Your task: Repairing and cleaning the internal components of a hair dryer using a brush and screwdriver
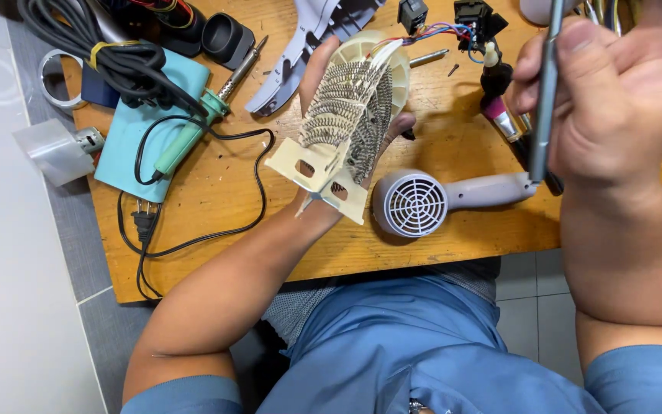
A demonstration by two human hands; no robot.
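Left hand [323, 115] grips a heater coil [344, 123] above the surface [216, 207]. Right hand [603, 96] is closed around a metal tool [543, 100] whose tip touches the dryer shell [430, 199] lying there.

This looks like a small repair workshop. A worn wooden table [216, 230] sits over a grey tiled floor [70, 253], and its top is scratched and spotted. Tools and loose parts lie all over it. At the upper left there is a green soldering iron [193, 126] with a black cord [193, 238] and a bundle of black cables [109, 46]. In the middle lies a hair dryer [423, 201] taken apart. Coloured wires [442, 31] sit at the top.
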